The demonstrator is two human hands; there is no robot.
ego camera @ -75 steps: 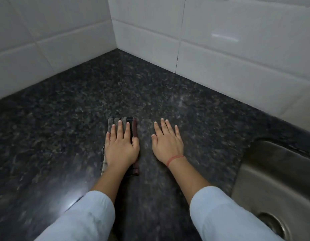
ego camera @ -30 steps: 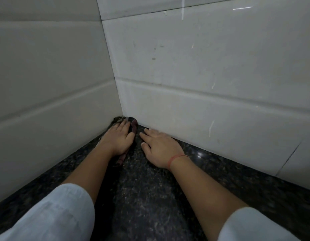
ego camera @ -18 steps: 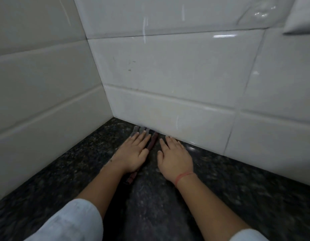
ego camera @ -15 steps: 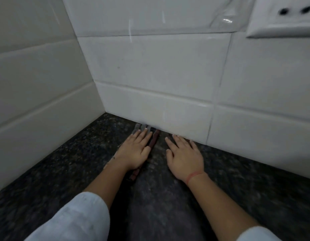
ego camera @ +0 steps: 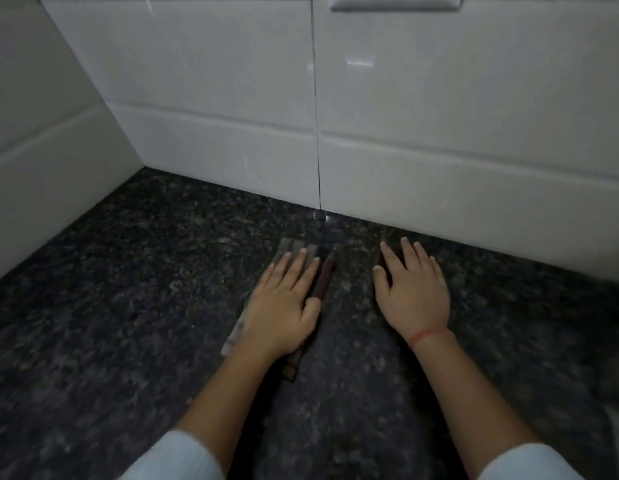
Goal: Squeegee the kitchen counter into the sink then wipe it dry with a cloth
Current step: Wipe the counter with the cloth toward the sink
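Both the left hand [ego camera: 284, 306] and the right hand [ego camera: 413, 292] lie flat, fingers straight, on the counter [ego camera: 128, 289], the cloth [ego camera: 292, 247] pressed under the left palm; drying seems under way, and the next stroke needs steady downward pressure.

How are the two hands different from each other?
The left hand presses on the cloth; the right hand lies on the bare counter. The right hand's wrist has a red thread; the left hand's has none. Both are flat, palms down, fingers straight.
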